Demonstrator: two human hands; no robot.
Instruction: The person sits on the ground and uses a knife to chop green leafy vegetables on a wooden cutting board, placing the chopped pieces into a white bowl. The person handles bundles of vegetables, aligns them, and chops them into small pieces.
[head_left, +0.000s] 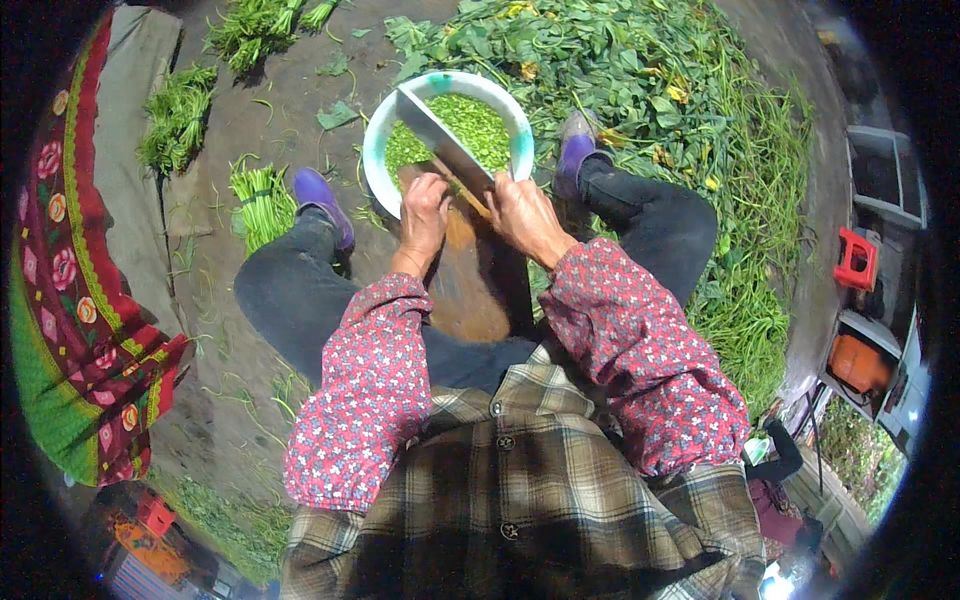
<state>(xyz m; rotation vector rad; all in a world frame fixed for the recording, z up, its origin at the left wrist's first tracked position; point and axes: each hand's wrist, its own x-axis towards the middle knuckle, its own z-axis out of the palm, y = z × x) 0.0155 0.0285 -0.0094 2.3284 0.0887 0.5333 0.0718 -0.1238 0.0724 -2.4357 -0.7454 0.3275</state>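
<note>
My right hand (521, 210) grips the near end of a broad metal blade (442, 135), which slants across an enamel basin (523, 112). Finely chopped green stalks (472, 124) fill much of the basin. My left hand (426, 214) rests with curled fingers on a worn wooden board (465, 300), close beside the blade. Whether anything is pinched under those fingers is hidden. The board runs from my lap to the basin's near rim, between my legs. A thin wooden strip (469, 196) shows between my two hands, below the blade.
A wide heap of leafy green vines (637, 67) spreads ahead and right. Tied bundles of green stalks (262, 202) lie on the ground at left, near a flowered cloth (75, 300). A red plastic stool (855, 259) stands far right. Another person (780, 480) is at the lower right.
</note>
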